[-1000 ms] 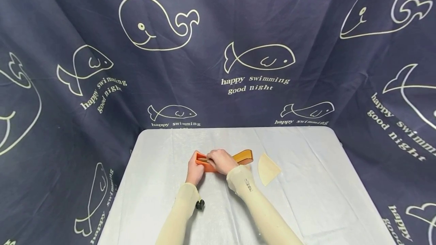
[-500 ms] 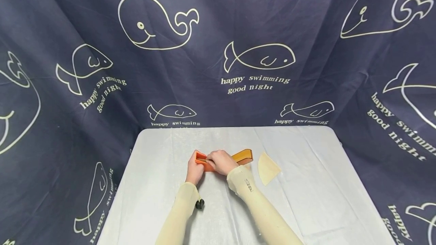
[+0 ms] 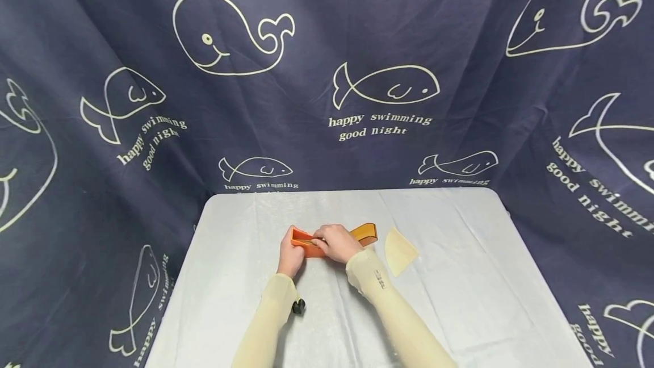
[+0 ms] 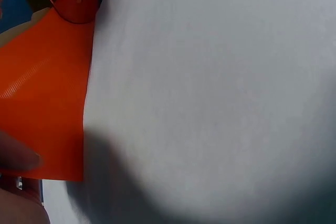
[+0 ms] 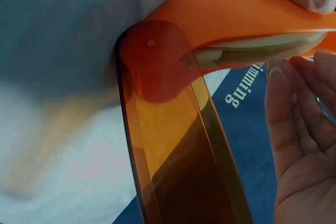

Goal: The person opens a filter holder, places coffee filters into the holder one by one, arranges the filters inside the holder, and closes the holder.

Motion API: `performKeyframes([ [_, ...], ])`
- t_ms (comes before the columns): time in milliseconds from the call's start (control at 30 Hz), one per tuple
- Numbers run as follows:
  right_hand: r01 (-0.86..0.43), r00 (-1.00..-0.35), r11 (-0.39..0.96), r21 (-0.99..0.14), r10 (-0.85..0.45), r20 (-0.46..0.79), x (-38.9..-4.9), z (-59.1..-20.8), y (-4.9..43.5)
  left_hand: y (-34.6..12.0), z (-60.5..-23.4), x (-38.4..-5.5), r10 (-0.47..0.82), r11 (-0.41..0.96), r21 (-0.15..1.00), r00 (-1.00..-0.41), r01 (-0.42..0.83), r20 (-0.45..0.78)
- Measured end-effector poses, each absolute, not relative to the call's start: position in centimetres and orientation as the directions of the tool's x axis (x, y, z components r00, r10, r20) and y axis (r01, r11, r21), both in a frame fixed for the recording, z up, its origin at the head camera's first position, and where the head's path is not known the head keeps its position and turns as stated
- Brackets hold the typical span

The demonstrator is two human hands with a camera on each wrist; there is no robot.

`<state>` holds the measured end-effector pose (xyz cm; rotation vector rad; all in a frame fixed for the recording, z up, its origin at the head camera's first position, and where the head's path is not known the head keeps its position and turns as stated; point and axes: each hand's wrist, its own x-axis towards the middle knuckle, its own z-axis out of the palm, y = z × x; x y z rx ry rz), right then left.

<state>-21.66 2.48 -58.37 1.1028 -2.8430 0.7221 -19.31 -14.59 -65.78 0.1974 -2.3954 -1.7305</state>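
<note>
An orange case (image 3: 308, 250) with a see-through amber hinged lid (image 3: 367, 234) is held above the white table; the lid is swung out to the right. My left hand (image 3: 291, 255) grips the case's left end, with a blurred finger (image 4: 18, 153) on its side in the left wrist view. Inside lies a stack of cream papers, like coffee filters (image 5: 262, 46), with their edges showing at the opening. My right hand (image 3: 338, 243) reaches over the opening, and its thumb and fingertips (image 5: 278, 71) pinch the stack's edge. Part of the stack is hidden by the case wall.
One fan-shaped cream coffee filter (image 3: 401, 251) lies flat on the white table (image 3: 460, 300), right of the amber lid. Behind and at both sides hangs a dark blue curtain (image 3: 317, 152) with whale and fish drawings. A small black toggle (image 3: 298, 306) dangles from the left sleeve.
My right hand has shifted slightly to the right along the opening, uncovering a little more of the stack. The left hand and the case stay nearly in place. The view has shifted slightly.
</note>
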Motion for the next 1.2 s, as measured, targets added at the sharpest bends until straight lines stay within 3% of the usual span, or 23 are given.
performKeyframes([
  [333, -0.646, -0.759, 0.627, -0.435, -0.586, 0.283, -20.8, -57.3, 4.3, -14.7, -66.2, -19.2, -0.198, 0.309, 0.951, -0.976, 0.029, 0.094],
  [600, -0.68, -0.731, 0.594, -0.431, -0.497, 0.469, -19.9, -55.6, 6.9, -14.9, -66.0, -18.7, -0.175, 0.288, 0.958, -0.984, -0.01, 0.043],
  [767, -0.655, -0.741, 0.593, -0.469, -0.382, 0.552, -19.7, -54.9, 9.7, -15.0, -65.1, -17.9, -0.149, 0.236, 0.968, -0.981, 0.088, 0.125],
  [867, -0.615, -0.759, 0.606, -0.505, -0.282, 0.587, -19.6, -54.9, 12.3, -14.7, -64.3, -17.4, -0.138, 0.373, 0.896, -0.94, 0.243, 0.312],
  [1000, -0.547, -0.776, 0.652, -0.525, -0.161, 0.61, -19.6, -55.4, 16.0, -13.6, -63.0, -17.2, -0.052, 0.586, 0.677, -0.813, 0.446, 0.58],
  [1100, -0.484, -0.791, 0.696, -0.531, -0.09, 0.605, -19.8, -56.0, 18.4, -12.2, -62.0, -16.9, 0.05, 0.628, 0.553, -0.737, 0.548, 0.674],
  [1200, -0.398, -0.823, 0.732, -0.553, -0.019, 0.568, -19.8, -56.6, 20.3, -10.4, -61.4, -16.5, 0.153, 0.648, 0.469, -0.705, 0.601, 0.692],
])
